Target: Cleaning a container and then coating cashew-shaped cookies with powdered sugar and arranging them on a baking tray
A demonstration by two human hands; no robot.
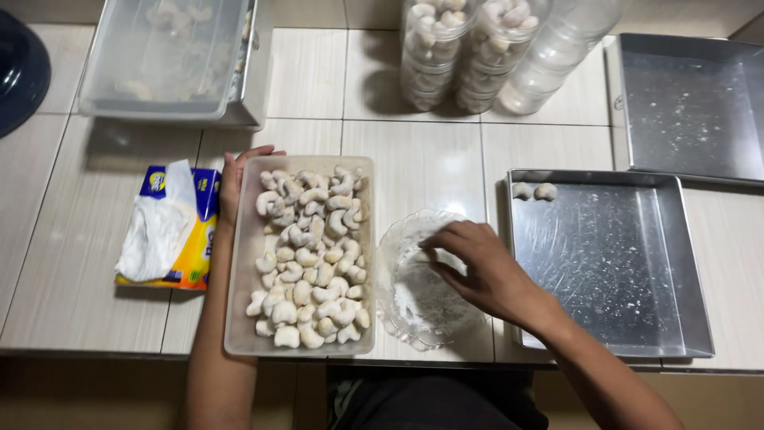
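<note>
- At far left I see a dark round object (20, 68) cut off by the frame edge, and beside it a clear lidded tub (163, 56) holding a few pale pieces, standing on the tiled surface (306, 76).
- Below that lies a blue and yellow tissue pack (171, 231) with a white tissue pulled out of its top.
- My left hand (235, 179) rests on the upper left corner of the clear rectangular container (239, 318), fingers curled loosely over the rim; it grips nothing else.
- That container is full of pale crescent-shaped cookies (310, 255), lying in a heap.
- Just right of it, touching or nearly so, sits a clear glass dish (398, 306) dusted with white powder.
- My right hand (477, 267) is over the dish, fingertips pinched together down in the powder; I cannot tell whether they hold a cookie.
- Right again is a square metal tray (613, 271) with two cookies (535, 191) in its far left corner.
- Behind stand three clear jars (493, 52), and a second metal tray (692, 103) at far right.
</note>
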